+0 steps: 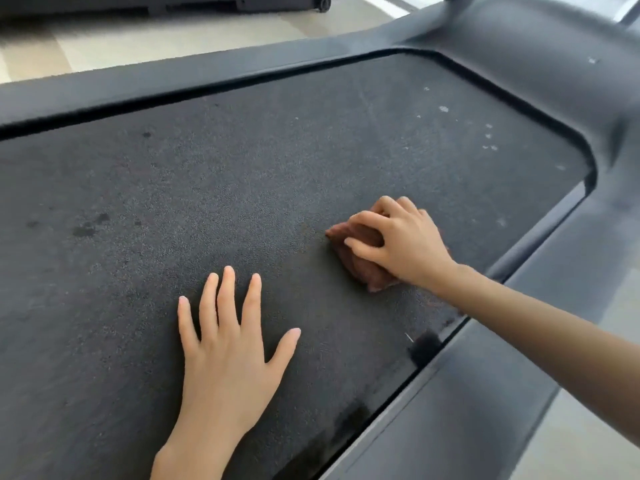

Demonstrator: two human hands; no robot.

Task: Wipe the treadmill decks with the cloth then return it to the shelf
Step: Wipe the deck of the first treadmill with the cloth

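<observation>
A dark grey treadmill deck (242, 174) with a speckled belt fills most of the view. My right hand (398, 237) grips a bunched brown cloth (360, 261) with curled fingers and holds it down on the belt near the right side rail. My left hand (228, 341) lies flat on the belt, fingers straight and spread, a little to the left of the cloth and nearer to me. Pale specks (488, 136) dot the belt's far right corner, and dark spots (86, 228) mark its left part.
The treadmill's dark side rails (491, 358) frame the belt at right and along the far edge. The curved front housing (540, 50) rises at top right. Pale floor (138, 39) lies beyond, with another dark machine base and its wheel (323, 1) at the top.
</observation>
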